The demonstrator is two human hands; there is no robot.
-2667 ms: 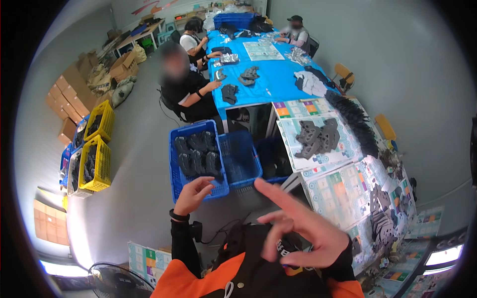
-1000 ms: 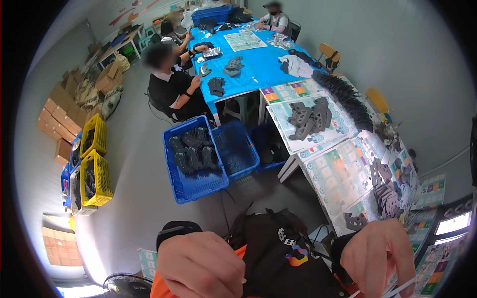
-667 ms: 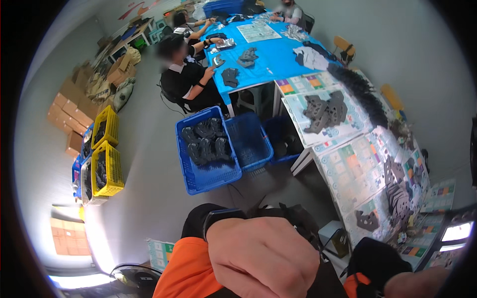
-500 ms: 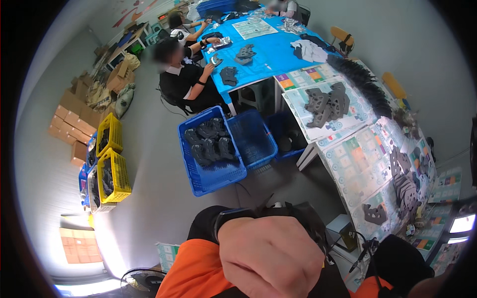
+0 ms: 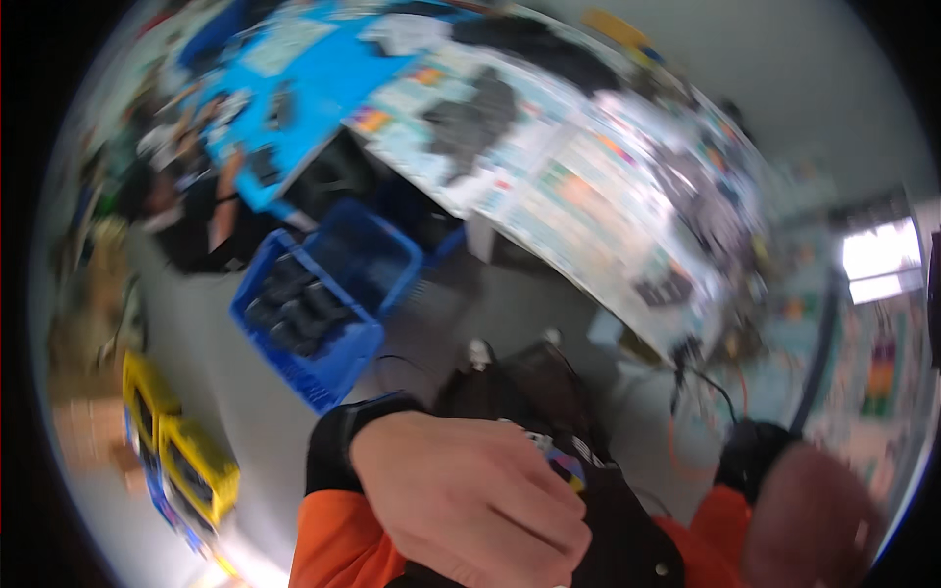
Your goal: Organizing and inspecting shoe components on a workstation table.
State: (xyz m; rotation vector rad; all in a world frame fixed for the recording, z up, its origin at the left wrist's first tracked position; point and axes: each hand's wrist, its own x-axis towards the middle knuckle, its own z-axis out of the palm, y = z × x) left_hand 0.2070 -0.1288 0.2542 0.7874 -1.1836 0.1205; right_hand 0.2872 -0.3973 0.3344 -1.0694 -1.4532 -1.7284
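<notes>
Yellow crates (image 5: 222, 479) stand near probable cardboard boxes (image 5: 88, 431).

Blurred dark parts (image 5: 299, 306) lie clustered inside an upright, open-topped blue crate (image 5: 348, 370) on the floor (image 5: 214, 343).

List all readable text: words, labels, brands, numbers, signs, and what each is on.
None can be read in this frame.
Dark garment: white marks and a coloured emblem, too blurred.
Printed sheets on the near table: too blurred.
Printed sheets at far right: too blurred.
Pale sheet on the blue table: too small and blurred.
</notes>
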